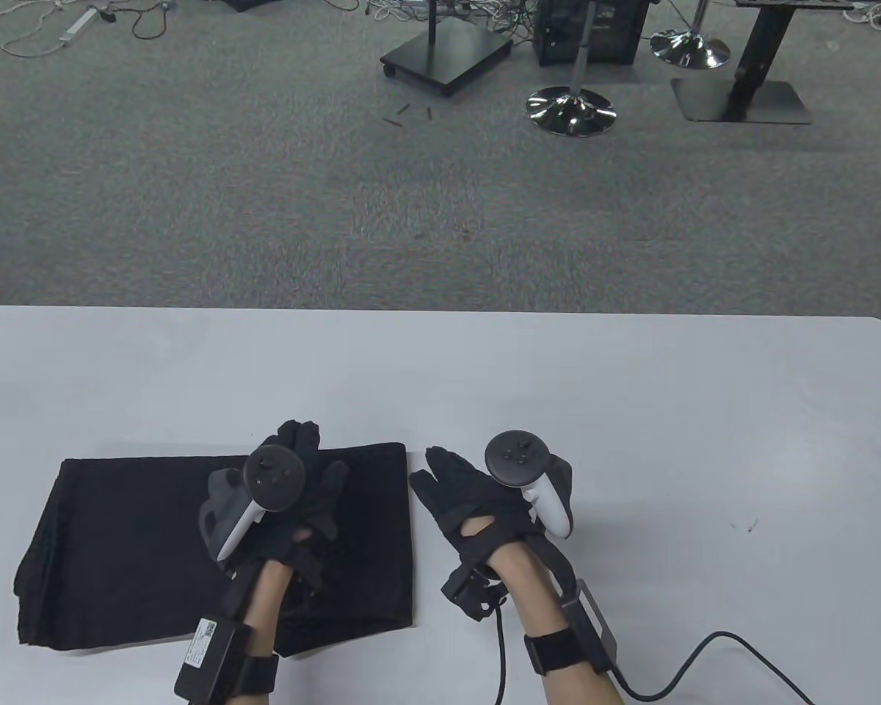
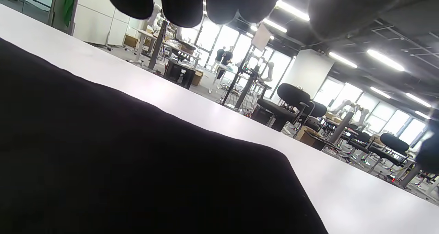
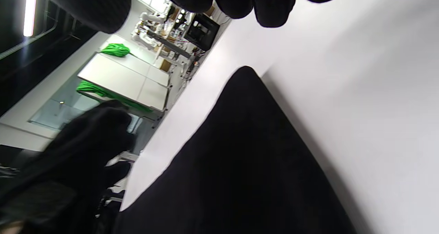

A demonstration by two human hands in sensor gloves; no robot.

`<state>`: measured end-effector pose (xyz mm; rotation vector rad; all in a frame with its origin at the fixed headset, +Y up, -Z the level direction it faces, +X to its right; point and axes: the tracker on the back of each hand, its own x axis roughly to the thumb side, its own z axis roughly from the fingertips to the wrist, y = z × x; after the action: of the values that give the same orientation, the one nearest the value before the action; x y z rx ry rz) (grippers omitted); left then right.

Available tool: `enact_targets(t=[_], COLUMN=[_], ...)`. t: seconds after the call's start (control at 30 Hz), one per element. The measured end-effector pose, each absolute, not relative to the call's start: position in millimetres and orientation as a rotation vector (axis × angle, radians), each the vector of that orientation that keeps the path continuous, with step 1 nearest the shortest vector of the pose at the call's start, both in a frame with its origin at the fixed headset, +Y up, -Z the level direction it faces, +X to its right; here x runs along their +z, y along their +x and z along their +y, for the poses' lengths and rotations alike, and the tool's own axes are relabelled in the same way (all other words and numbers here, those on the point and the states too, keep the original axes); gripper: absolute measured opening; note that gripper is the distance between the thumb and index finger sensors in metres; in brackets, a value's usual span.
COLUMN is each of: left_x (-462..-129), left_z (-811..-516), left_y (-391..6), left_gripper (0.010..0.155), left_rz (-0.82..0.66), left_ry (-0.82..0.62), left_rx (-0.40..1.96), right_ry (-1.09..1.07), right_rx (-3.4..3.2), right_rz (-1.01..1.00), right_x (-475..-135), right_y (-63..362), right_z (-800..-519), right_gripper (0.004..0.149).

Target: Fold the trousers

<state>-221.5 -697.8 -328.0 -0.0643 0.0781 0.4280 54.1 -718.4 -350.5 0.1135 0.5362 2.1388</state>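
The black trousers [image 1: 117, 543] lie folded into a flat rectangle at the front left of the white table [image 1: 631, 411]. My left hand [image 1: 301, 470] is over their right half, fingers stretched out and holding nothing. In the left wrist view its fingertips [image 2: 181, 4] hang above the fabric [image 2: 120, 165], apart from it. My right hand [image 1: 451, 488] is open and flat, just right of the trousers' right edge, holding nothing. In the right wrist view its fingertips [image 3: 271, 4] are over bare table beside a corner of the trousers [image 3: 240, 158], with the left hand [image 3: 85, 141] at the lower left.
The table's far edge [image 1: 440, 310] runs across the middle of the view, with grey carpet beyond. Stool bases [image 1: 570, 110] and stand feet [image 1: 448, 55] are on the floor far off. A black cable [image 1: 705, 653] trails from my right wrist over the table's front right.
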Motion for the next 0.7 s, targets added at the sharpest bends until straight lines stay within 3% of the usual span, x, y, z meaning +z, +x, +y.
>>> enact_targets(t=[0.23, 0.7], left_x=[-328.0, -325.3], left_z=[-699.1, -693.4], left_y=[-219.9, -221.9], left_gripper=[0.076, 0.073], left_rz=[0.061, 0.035], left_ry=[-0.075, -0.055], left_rx=[0.445, 0.489], right_ry=[0.032, 0.023], right_rx=[2.278, 2.543], right_rz=[0.639, 0.583], right_x=[-351.0, -347.2], right_y=[35.3, 6.4], right_z=[-764.0, -775.4], right_gripper=[0.066, 0.067])
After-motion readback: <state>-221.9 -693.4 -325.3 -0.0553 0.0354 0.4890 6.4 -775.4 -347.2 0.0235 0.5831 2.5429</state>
